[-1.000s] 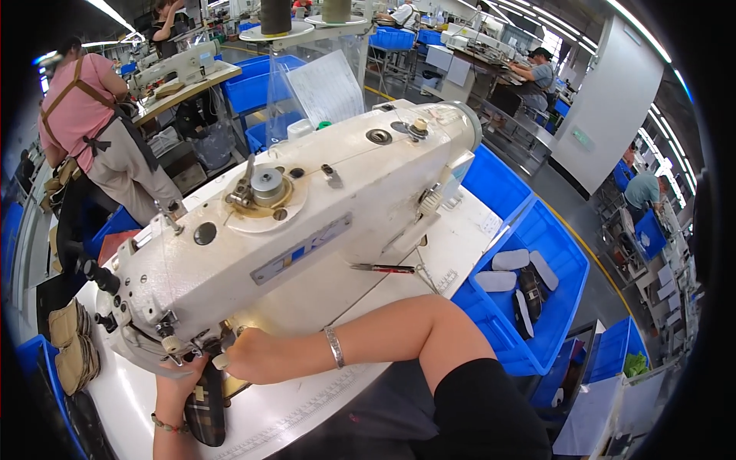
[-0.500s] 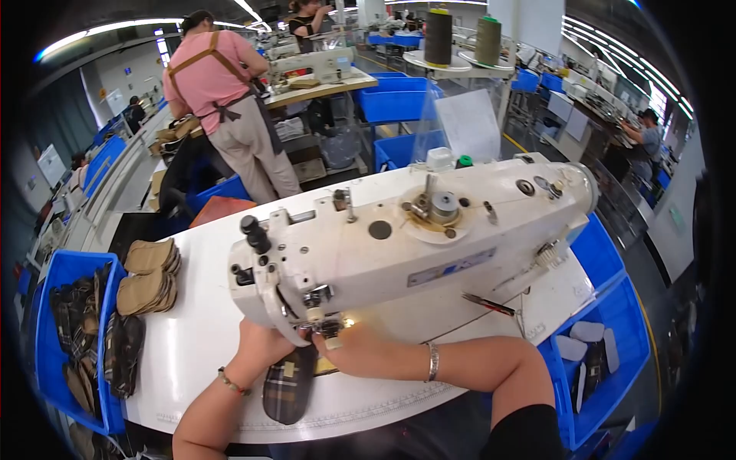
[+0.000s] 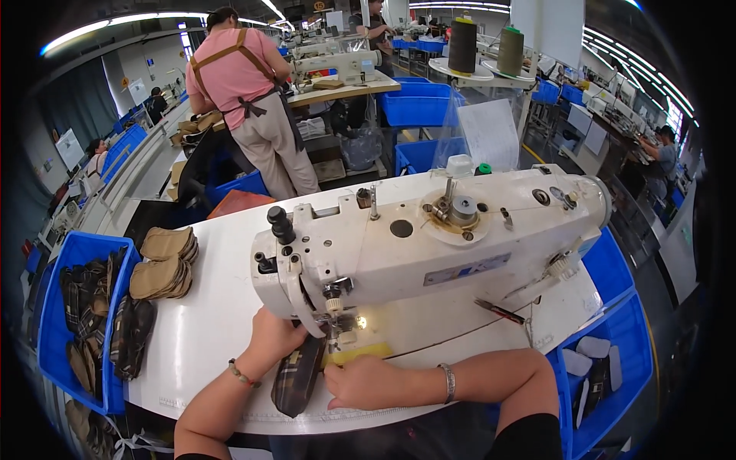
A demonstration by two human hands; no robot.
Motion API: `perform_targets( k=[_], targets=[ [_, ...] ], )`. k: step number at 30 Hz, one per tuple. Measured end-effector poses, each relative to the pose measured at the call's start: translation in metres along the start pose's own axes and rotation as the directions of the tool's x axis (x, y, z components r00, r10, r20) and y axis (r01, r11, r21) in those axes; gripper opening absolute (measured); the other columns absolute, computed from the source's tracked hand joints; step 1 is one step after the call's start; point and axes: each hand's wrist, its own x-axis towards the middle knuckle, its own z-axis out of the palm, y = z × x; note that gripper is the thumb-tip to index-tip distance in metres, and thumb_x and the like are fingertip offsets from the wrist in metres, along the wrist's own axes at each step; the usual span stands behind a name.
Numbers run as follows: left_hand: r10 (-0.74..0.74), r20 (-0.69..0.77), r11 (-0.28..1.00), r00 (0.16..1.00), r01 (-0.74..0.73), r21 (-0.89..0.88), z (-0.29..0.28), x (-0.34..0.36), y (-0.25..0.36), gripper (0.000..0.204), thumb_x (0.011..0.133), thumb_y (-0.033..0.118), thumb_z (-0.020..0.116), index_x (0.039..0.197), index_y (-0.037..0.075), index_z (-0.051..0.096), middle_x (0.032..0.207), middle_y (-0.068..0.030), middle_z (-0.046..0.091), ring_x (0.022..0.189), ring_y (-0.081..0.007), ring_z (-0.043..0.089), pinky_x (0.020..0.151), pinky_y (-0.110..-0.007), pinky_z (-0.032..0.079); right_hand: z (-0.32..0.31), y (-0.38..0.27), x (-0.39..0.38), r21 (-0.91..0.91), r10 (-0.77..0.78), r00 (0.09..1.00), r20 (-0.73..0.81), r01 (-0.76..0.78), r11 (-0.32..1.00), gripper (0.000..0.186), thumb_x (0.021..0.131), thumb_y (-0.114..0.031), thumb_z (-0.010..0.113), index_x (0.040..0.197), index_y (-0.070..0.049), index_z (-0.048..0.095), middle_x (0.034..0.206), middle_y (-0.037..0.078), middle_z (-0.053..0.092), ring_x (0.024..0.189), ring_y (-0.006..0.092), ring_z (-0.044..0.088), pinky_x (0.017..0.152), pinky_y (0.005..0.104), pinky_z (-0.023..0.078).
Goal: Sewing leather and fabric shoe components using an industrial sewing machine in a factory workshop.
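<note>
A dark plaid fabric slipper (image 3: 296, 381) lies under the head of the white sewing machine (image 3: 429, 249), its rounded end toward me. My left hand (image 3: 270, 337) grips the slipper's far part beside the needle area; the machine head hides some of those fingers. To the right of the slipper, my right hand (image 3: 366, 382) is closed with its fingers curled in, close to the slipper's edge. Whatever it pinches, if anything, is hidden. Just beyond that hand a yellow strip (image 3: 360, 353) lies on the machine bed, below a small lit lamp (image 3: 362, 323).
Stacked tan slipper-shaped pieces (image 3: 162, 277) sit at the left, beside a blue bin (image 3: 50, 337) of plaid pieces. Scissor-like snips (image 3: 498, 310) lie under the machine arm. Another blue bin (image 3: 641, 360) with grey pads stands at right. A person in pink (image 3: 238, 69) works beyond.
My right hand has drawn back from the needle area toward me. The slipper has turned a little under the machine head, my left hand still on it. The whole view has shifted slightly.
</note>
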Motion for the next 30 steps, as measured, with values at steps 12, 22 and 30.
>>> perform_targets(
  k=[12, 22, 30],
  targets=[
    [0.017, 0.096, 0.98, 0.995, -0.035, 0.195, -0.011, -0.015, 0.016, 0.017, 0.078, 0.023, 0.075, 0.091, 0.012, 0.075, 0.075, -0.0094, 0.069, 0.07, -0.0296, 0.067, 0.06, -0.039, 0.054, 0.001, 0.008, 0.003, -0.412, -0.096, 0.962, -0.254, -0.017, 0.911, 0.019, 0.076, -0.017, 0.061, 0.085, 0.0, 0.062, 0.089, 0.015, 0.066, 0.054, 0.013, 0.061, 0.047, 0.0256, 0.048],
    [0.352, 0.156, 0.884, 0.923, -0.383, 0.269, -0.027, -0.043, 0.024, 0.041, 0.074, 0.008, 0.066, 0.113, 0.017, 0.072, 0.119, -0.0052, 0.067, 0.102, -0.0266, 0.065, 0.078, -0.034, 0.056, 0.012, 0.008, 0.002, -0.418, -0.146, 0.969, -0.2, 0.051, 0.907, 0.021, 0.073, -0.019, 0.061, 0.079, 0.001, 0.066, 0.085, 0.02, 0.068, 0.054, 0.0147, 0.061, 0.047, 0.0248, 0.047],
    [0.275, 0.275, 0.941, 0.921, -0.316, 0.118, -0.026, -0.032, 0.013, 0.034, 0.075, 0.009, 0.063, 0.107, 0.007, 0.071, 0.114, -0.0053, 0.066, 0.101, -0.0256, 0.065, 0.083, -0.036, 0.055, 0.002, 0.014, 0.009, -0.462, -0.16, 0.955, -0.249, 0.028, 0.886, 0.016, 0.071, -0.015, 0.063, 0.081, -0.003, 0.066, 0.09, 0.014, 0.072, 0.05, 0.0091, 0.054, 0.047, 0.0217, 0.043]
  ],
)
